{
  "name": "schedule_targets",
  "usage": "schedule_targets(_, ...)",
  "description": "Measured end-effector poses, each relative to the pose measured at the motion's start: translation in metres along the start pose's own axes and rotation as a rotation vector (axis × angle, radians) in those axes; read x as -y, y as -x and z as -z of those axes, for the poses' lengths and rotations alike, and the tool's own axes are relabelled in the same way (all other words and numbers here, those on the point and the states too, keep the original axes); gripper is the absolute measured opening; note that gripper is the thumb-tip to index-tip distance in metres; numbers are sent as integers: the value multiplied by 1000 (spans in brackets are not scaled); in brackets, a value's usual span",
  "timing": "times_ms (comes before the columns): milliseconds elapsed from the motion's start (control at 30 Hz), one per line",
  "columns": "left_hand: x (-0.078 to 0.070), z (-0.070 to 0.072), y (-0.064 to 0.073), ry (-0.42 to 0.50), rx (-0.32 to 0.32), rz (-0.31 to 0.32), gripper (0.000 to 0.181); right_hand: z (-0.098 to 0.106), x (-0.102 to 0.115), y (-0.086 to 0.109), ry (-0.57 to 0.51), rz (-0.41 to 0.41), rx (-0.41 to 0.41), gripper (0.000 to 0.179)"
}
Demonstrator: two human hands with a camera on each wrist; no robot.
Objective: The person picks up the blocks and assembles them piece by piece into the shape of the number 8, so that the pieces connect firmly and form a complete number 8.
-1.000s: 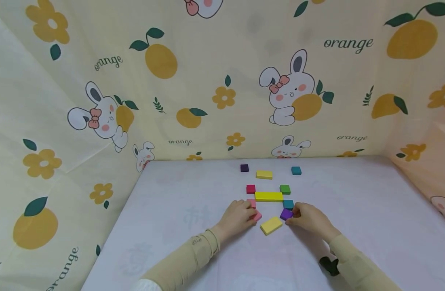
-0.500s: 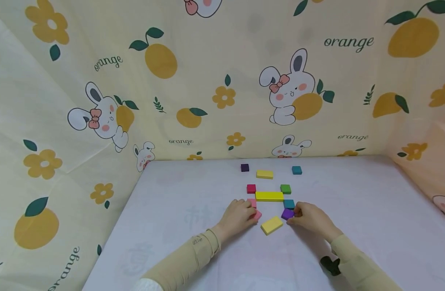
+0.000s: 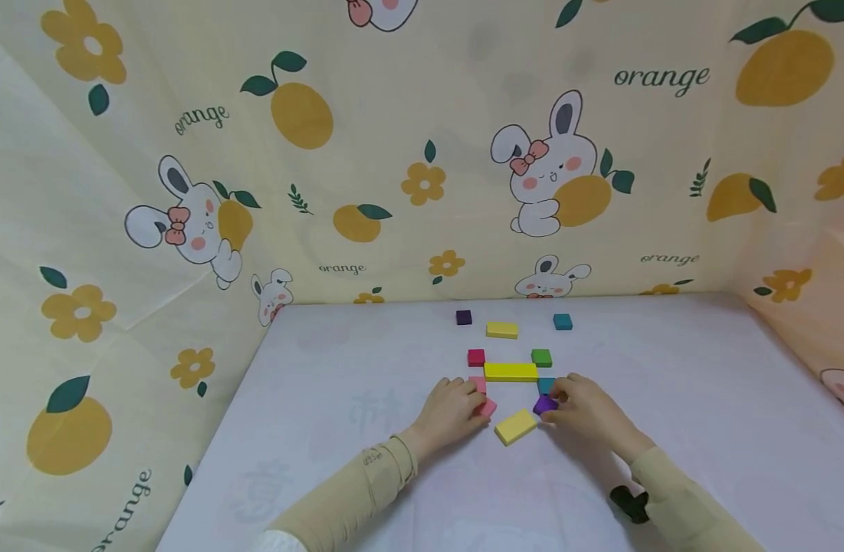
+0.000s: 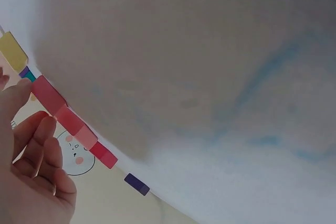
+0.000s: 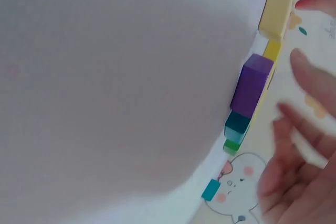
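In the head view, my left hand (image 3: 449, 410) pinches a pink block (image 3: 488, 407) at the near left of a block layout. Thumb and forefinger sit at its edges in the left wrist view. Another pink block (image 3: 477, 382) lies just beyond, partly covered by the fingers. My right hand (image 3: 590, 410) is at a purple block (image 3: 545, 404), turned askew in front of a teal block (image 3: 546, 385). The right wrist view shows thumb and forefinger spread apart, with a gap between them and the purple block (image 5: 251, 88). Between the hands lies a pale yellow block (image 3: 515, 427), set at an angle.
A long yellow block (image 3: 510, 372) lies between a red block (image 3: 476, 357) and a green block (image 3: 542, 357). Farther back are a dark purple block (image 3: 464, 317), a yellow block (image 3: 502, 330) and a teal block (image 3: 563, 322). A patterned cloth (image 3: 373, 176) hangs behind the white table (image 3: 359, 353).
My right hand has shifted slightly away from me, its fingers now covering more of the teal block; the purple block has turned a little. My left hand stays in place.
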State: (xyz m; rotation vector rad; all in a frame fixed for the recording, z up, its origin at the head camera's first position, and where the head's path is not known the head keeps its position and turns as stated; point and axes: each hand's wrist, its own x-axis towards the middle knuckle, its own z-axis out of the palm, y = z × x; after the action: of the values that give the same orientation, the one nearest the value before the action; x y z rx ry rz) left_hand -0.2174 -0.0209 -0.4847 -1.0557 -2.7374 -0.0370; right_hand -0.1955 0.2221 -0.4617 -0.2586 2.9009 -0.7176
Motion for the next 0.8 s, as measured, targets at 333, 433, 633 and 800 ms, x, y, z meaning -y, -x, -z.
schedule_targets(333,2,-3,1,-20,-42,-24,21,-17,11,-3,84,311,30,34)
schedule_targets(433,1,-5,1,-19,-40,-25,21,-19,12,-3,104,299,4,31)
schedule_targets(633,1,-2,1,-4,-17,-9,21,-22,13,-3,140,256,-37,30)
schedule_targets(800,0,0,2,-2,-28,-12,21,-21,13,-3,156,245,-59,31)
